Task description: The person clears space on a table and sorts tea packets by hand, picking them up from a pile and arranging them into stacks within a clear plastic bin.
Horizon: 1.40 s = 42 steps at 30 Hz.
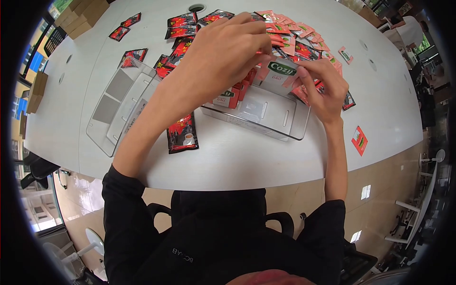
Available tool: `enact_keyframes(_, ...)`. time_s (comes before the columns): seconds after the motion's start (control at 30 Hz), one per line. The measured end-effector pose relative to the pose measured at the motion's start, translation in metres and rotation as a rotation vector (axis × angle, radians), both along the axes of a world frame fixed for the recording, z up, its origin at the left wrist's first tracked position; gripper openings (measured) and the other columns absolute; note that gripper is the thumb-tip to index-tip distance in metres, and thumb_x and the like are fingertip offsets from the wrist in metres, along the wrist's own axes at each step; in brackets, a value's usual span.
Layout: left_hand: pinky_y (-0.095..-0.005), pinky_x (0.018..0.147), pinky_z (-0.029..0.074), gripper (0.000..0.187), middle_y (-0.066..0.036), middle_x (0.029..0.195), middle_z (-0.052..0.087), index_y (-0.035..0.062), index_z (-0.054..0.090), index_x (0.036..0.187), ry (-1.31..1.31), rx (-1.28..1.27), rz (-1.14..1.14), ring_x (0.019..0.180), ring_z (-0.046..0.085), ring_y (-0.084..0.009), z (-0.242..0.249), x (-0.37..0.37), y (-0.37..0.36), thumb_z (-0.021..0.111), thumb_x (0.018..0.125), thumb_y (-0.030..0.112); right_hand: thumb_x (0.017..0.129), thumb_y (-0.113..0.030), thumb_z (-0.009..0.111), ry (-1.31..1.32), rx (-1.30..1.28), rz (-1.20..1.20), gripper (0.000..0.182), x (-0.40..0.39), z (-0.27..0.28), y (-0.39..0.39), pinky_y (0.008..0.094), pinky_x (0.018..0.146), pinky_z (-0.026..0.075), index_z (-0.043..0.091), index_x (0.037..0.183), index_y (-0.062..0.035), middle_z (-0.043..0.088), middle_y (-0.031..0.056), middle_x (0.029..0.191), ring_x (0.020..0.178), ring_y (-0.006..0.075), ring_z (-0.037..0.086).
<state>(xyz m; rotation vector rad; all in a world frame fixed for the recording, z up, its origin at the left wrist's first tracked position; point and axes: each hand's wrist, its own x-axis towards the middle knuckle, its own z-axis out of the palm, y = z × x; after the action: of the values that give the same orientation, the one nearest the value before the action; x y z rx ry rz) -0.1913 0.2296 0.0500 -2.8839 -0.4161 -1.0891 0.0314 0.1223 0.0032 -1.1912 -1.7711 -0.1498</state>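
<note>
Between my hands, above the right part of a clear plastic box, is a Cozy tea sachet. My right hand pinches its right edge between thumb and fingers. My left hand reaches over the box with bent fingers at the sachet's left side; its fingertips are partly hidden. Red Cozy sachets stand in the left part of the box. A black and red coffee packet lies in front of the box, under my left forearm. Left of that forearm is a second clear container.
Piles of coffee packets and pink tea sachets cover the table's far middle. Single sachets lie at the right. Cardboard boxes stand at the far left. A person is in the right background.
</note>
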Motion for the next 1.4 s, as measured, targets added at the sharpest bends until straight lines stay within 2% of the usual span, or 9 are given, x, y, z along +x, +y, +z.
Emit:
enact_keyframes(0.23, -0.0330, 0.070, 0.050, 0.014, -0.002, 0.090, 0.068, 0.0085, 0.075, 0.094, -0.272, -0.149, -0.105, 0.084, 0.062, -0.0183, 0.002, 0.010, 0.001, 0.080, 0.080, 0.009, 0.080, 0.008, 0.077, 0.116, 0.220, -0.064, 0.021, 0.002, -0.010, 0.005, 0.0268, 0.063, 0.054, 0.074, 0.098, -0.0018, 0.073, 0.0095, 0.090, 0.075, 0.0165, 0.070)
enact_keyframes(0.33, -0.0313, 0.067, 0.049, 0.019, -0.003, 0.088, 0.070, 0.0100, 0.077, 0.095, -0.453, -0.029, -0.224, 0.081, 0.064, -0.0155, -0.003, 0.016, 0.006, 0.082, 0.077, 0.006, 0.077, 0.009, 0.079, 0.009, 0.383, -0.114, 0.025, 0.004, -0.015, 0.003, 0.0271, 0.066, 0.055, 0.074, 0.098, -0.0020, 0.073, 0.0104, 0.093, 0.080, 0.0178, 0.071)
enact_keyframes(0.53, -0.0296, 0.067, 0.048, 0.019, -0.001, 0.087, 0.074, 0.0110, 0.077, 0.091, -0.385, 0.042, -0.243, 0.080, 0.066, -0.0143, 0.000, 0.011, 0.001, 0.084, 0.074, 0.008, 0.073, 0.011, 0.080, -0.132, 0.535, -0.102, 0.030, 0.004, -0.005, 0.000, 0.0273, 0.064, 0.055, 0.074, 0.099, -0.0026, 0.073, 0.0107, 0.093, 0.081, 0.0187, 0.071)
enact_keyframes(0.77, -0.0320, 0.069, 0.046, 0.013, -0.001, 0.081, 0.071, 0.0102, 0.072, 0.091, -0.225, -0.073, -0.208, 0.076, 0.065, -0.0173, -0.003, 0.005, 0.010, 0.080, 0.082, 0.013, 0.074, 0.011, 0.079, -0.060, 0.345, -0.017, 0.029, -0.001, -0.003, -0.004, 0.0277, 0.061, 0.055, 0.074, 0.099, -0.0028, 0.073, 0.0099, 0.088, 0.069, 0.0174, 0.071)
enact_keyframes(0.83, -0.0351, 0.072, 0.046, 0.012, -0.002, 0.080, 0.069, 0.0102, 0.070, 0.094, -0.041, -0.095, -0.173, 0.075, 0.064, -0.0199, -0.004, -0.001, 0.014, 0.076, 0.087, 0.018, 0.075, 0.010, 0.078, -0.091, 0.212, 0.009, 0.026, -0.002, -0.002, -0.003, 0.0272, 0.059, 0.054, 0.074, 0.098, -0.0028, 0.073, 0.0087, 0.083, 0.065, 0.0162, 0.070)
enact_keyframes(0.93, -0.0381, 0.080, 0.047, 0.013, -0.003, 0.081, 0.069, 0.0101, 0.070, 0.095, 0.038, -0.143, -0.127, 0.077, 0.065, -0.0211, -0.009, -0.001, 0.017, 0.073, 0.089, 0.021, 0.076, 0.013, 0.075, -0.100, 0.060, 0.031, 0.025, -0.004, 0.006, -0.006, 0.0263, 0.063, 0.053, 0.071, 0.098, 0.0007, 0.074, 0.0112, 0.084, 0.071, 0.0179, 0.071)
enact_keyframes(1.17, -0.0366, 0.079, 0.049, 0.014, -0.003, 0.080, 0.069, 0.0094, 0.071, 0.094, 0.029, -0.180, -0.172, 0.077, 0.066, -0.0225, -0.006, -0.001, 0.012, 0.074, 0.089, 0.022, 0.074, 0.010, 0.077, -0.122, 0.138, 0.081, 0.025, 0.005, 0.005, -0.004, 0.0253, 0.057, 0.052, 0.073, 0.096, -0.0014, 0.072, 0.0073, 0.076, 0.064, 0.0170, 0.070)
enact_keyframes(1.33, -0.0362, 0.079, 0.050, 0.017, -0.004, 0.078, 0.070, 0.0077, 0.070, 0.093, -0.049, -0.565, -0.310, 0.074, 0.066, -0.0234, 0.005, 0.000, 0.005, 0.075, 0.089, 0.024, 0.075, 0.013, 0.075, 0.068, 0.187, 0.164, 0.024, 0.004, 0.001, -0.011, 0.0255, 0.057, 0.054, 0.072, 0.097, 0.0021, 0.073, 0.0096, 0.077, 0.064, 0.0189, 0.071)
enact_keyframes(1.4, -0.0359, 0.082, 0.049, 0.016, -0.004, 0.079, 0.069, 0.0076, 0.070, 0.091, -0.024, -0.422, -0.227, 0.077, 0.066, -0.0233, 0.003, -0.001, 0.003, 0.074, 0.089, 0.023, 0.076, 0.012, 0.075, 0.002, 0.152, 0.125, 0.023, 0.003, 0.007, -0.011, 0.0247, 0.058, 0.054, 0.072, 0.097, 0.0017, 0.073, 0.0095, 0.078, 0.065, 0.0184, 0.072)
